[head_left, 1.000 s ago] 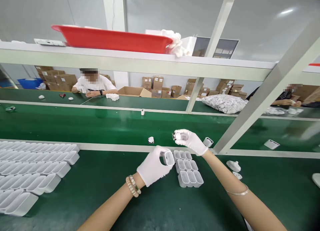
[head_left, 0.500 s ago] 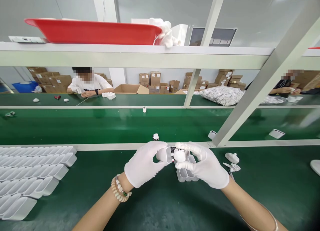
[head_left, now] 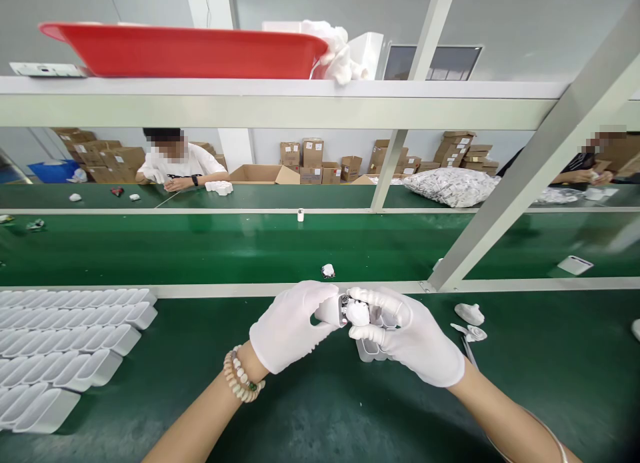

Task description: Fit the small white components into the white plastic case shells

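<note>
Both my hands wear white gloves and meet above the green bench. My left hand (head_left: 290, 326) is closed round a small white plastic housing (head_left: 330, 311). My right hand (head_left: 413, 336) pinches a small white insert with a dark metal part (head_left: 356, 311) and presses it against the open end of that housing. Under my hands stands a small cluster of empty white housings (head_left: 370, 348), partly hidden by my fingers.
Rows of white housings (head_left: 65, 339) fill the bench's left side. White moulded parts (head_left: 469, 314) lie to the right. Loose pieces (head_left: 328, 271) ride the green conveyor. A slanted metal frame post (head_left: 505, 196) rises at right. Two people sit across the line; a red tray (head_left: 185, 51) rests overhead.
My right hand came down from near the conveyor with the insert and met my left hand, which raised the housing. The two parts are now pressed together. The view shifted slightly.
</note>
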### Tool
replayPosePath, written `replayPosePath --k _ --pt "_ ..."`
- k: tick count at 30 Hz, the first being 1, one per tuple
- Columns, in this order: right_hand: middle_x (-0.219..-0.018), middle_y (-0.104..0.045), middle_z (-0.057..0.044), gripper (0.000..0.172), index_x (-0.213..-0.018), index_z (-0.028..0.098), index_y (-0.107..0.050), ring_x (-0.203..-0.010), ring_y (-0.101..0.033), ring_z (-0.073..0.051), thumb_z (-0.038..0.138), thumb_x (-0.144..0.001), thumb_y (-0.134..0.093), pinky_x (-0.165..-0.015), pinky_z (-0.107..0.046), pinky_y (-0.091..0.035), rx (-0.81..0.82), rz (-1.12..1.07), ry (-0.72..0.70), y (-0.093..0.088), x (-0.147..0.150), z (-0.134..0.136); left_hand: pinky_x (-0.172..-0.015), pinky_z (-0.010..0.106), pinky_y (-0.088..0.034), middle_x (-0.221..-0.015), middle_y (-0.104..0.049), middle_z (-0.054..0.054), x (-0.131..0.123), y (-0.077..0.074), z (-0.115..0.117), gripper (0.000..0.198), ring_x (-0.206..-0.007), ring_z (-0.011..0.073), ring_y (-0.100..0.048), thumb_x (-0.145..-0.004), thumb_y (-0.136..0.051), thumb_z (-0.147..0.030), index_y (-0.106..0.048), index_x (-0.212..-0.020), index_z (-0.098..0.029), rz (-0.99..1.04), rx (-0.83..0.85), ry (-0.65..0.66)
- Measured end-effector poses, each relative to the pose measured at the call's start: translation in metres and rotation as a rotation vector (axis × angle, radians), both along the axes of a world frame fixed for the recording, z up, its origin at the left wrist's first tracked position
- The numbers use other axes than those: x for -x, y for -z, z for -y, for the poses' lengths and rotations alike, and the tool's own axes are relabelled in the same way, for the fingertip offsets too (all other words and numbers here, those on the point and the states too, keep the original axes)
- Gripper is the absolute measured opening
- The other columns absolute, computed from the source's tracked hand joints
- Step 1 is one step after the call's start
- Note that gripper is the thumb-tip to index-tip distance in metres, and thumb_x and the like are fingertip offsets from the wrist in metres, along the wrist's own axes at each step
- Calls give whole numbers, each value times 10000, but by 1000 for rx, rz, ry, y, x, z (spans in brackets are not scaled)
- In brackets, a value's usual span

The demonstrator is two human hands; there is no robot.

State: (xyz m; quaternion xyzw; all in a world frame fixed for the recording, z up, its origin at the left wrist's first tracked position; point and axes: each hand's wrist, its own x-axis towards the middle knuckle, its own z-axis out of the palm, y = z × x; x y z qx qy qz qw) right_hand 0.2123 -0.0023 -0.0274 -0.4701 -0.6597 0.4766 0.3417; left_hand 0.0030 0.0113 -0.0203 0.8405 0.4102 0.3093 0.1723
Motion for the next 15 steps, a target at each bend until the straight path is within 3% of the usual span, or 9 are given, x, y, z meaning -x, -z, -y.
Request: replayPosePath --k 7,12,15 --pt "-600 -537 52 375 -1082 289 -653 -457 -587 -168 302 -721 -753 -375 -275 -473 15 33 55 3 0 0 -791 310 -512 -864 -669 4 0 1 -1 58 -830 192 -630 -800 -625 -200 -629 -845 -236 8 2 2" --pt "-580 -518 60 261 -1011 278 -657 -486 -606 -165 233 -757 -697 -395 -255 -451 -19 117 14 0 2 0 -749 285 -481 -760 -614 -15 0 -2 -2 112 -774 170 -591 -812 -573 -178 -546 -712 -220 -31 18 54" --pt "-556 -531 60 281 -1056 269 -653 -497 -606 -170 250 -778 -688 -412 -263 -456 -91 189 15 1 2 -1 -735 277 -466 -739 -594 -21 -1 -2 -1 143 -757 162 -574 -814 -558 -170 -512 -687 -214 -47 22 64"
